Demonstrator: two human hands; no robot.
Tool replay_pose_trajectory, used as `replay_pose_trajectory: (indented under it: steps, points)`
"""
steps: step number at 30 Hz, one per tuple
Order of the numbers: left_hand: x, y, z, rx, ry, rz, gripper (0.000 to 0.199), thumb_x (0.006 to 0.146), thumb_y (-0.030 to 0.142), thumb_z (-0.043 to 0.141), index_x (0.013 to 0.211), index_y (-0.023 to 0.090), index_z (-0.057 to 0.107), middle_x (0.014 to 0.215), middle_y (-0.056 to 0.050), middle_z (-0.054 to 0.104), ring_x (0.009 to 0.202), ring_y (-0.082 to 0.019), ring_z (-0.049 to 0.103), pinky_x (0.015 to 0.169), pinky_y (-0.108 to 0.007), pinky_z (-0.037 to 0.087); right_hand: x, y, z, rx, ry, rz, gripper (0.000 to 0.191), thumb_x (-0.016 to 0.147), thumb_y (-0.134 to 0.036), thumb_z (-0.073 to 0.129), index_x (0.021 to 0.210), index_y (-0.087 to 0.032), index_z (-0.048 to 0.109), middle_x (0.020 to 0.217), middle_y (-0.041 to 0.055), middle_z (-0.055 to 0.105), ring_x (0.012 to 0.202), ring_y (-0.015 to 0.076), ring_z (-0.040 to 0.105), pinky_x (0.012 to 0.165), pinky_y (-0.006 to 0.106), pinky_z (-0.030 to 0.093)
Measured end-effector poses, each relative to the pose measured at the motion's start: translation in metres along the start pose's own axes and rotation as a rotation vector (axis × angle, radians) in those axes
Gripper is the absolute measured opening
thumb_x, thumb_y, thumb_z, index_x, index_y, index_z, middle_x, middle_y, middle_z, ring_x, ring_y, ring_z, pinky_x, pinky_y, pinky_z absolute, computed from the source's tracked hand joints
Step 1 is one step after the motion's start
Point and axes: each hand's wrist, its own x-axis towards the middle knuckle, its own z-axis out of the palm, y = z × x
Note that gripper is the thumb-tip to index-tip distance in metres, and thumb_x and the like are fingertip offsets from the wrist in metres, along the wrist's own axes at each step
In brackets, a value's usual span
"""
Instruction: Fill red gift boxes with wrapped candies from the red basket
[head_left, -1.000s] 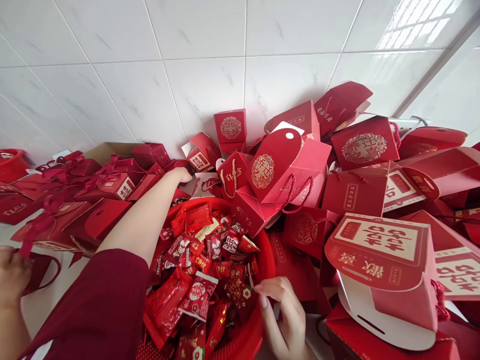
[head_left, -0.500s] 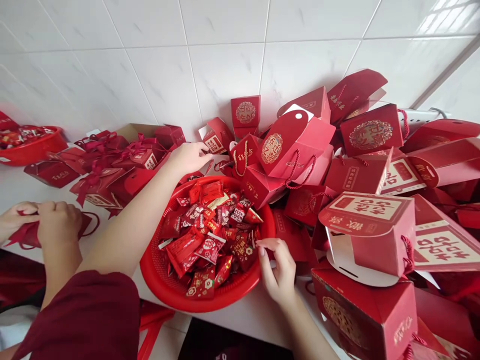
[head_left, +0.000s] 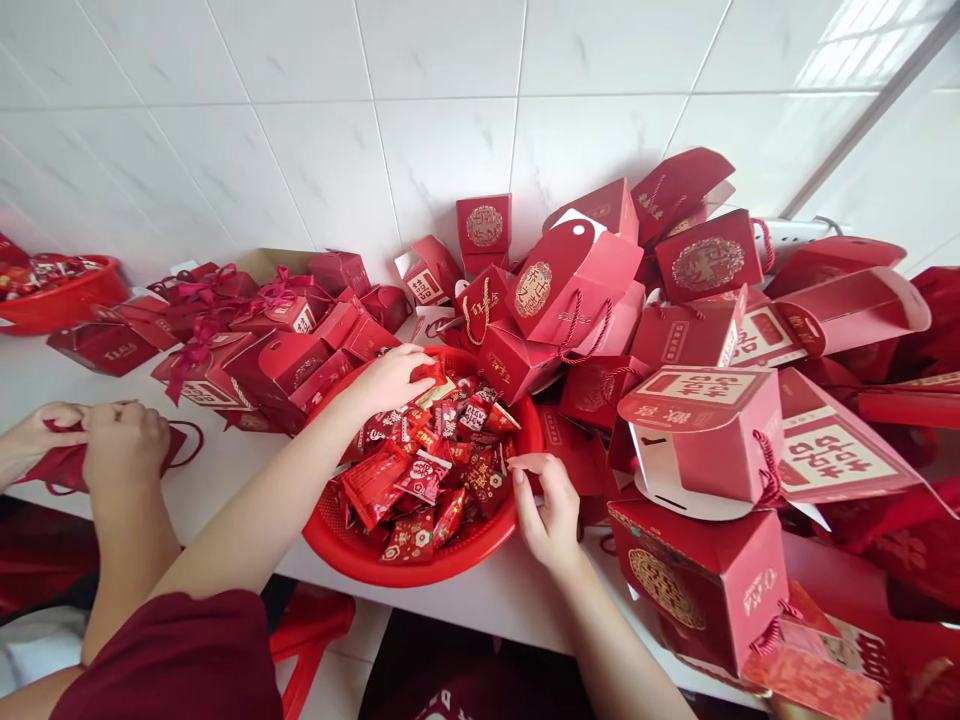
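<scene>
A red plastic basket [head_left: 420, 577] full of wrapped red candies [head_left: 424, 475] stands near the table's front edge. My left hand [head_left: 397, 382] hangs over the basket's back left part, palm down, its fingers apart and nothing visible in them. My right hand [head_left: 550, 508] is at the basket's right rim, its thumb and index finger bent towards each other with a gap between, holding nothing that shows. Just behind the basket, a red gift box [head_left: 517, 362] with open-topped boxes piled on it leans close to the rim.
Many red boxes [head_left: 701, 420] are heaped on the right. Ribboned boxes [head_left: 202, 370] stand on the left. Another person's hands [head_left: 124, 445] work on a dark red box at the far left. A second red basket [head_left: 82, 300] sits behind, and a tiled wall [head_left: 450, 140] closes the back.
My left hand has come forward from the small boxes behind the basket to above the candies. My right hand has stayed at the rim. The view has shifted slightly.
</scene>
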Motion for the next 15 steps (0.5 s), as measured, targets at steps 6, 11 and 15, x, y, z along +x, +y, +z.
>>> replay_pose_trajectory:
  steps: [6, 11, 15]
  points:
    - [0.018, 0.022, -0.018, -0.090, 0.081, 0.107, 0.042, 0.095, 0.042, 0.056, 0.127, 0.018, 0.066, 0.138, -0.011, 0.063, 0.128, -0.026, 0.061, 0.116, -0.044, 0.046, 0.001, -0.002, 0.000, 0.000, -0.002, -0.009, 0.015, 0.100, -0.013, 0.053, 0.106, -0.022, 0.064, 0.093, 0.0039, 0.069, 0.085, 0.0196, 0.065, 0.075, 0.035, 0.051]
    - [0.035, 0.070, -0.039, -0.259, 0.326, 0.178, 0.063, 0.093, 0.052, 0.061, 0.145, 0.019, 0.049, 0.150, -0.012, 0.055, 0.132, -0.026, 0.059, 0.115, -0.045, 0.047, 0.002, -0.001, 0.001, 0.001, -0.002, -0.018, 0.015, 0.100, -0.013, 0.053, 0.106, -0.023, 0.063, 0.093, 0.0031, 0.069, 0.085, 0.0191, 0.065, 0.076, 0.034, 0.050]
    - [0.058, 0.103, -0.045, -0.327, 0.305, 0.183, 0.084, 0.084, 0.059, 0.070, 0.152, 0.019, 0.041, 0.159, -0.016, 0.045, 0.144, -0.033, 0.048, 0.119, -0.053, 0.042, 0.002, -0.001, 0.002, -0.005, -0.005, -0.011, 0.014, 0.100, -0.013, 0.053, 0.105, -0.023, 0.063, 0.093, 0.0032, 0.069, 0.084, 0.0197, 0.065, 0.075, 0.034, 0.050]
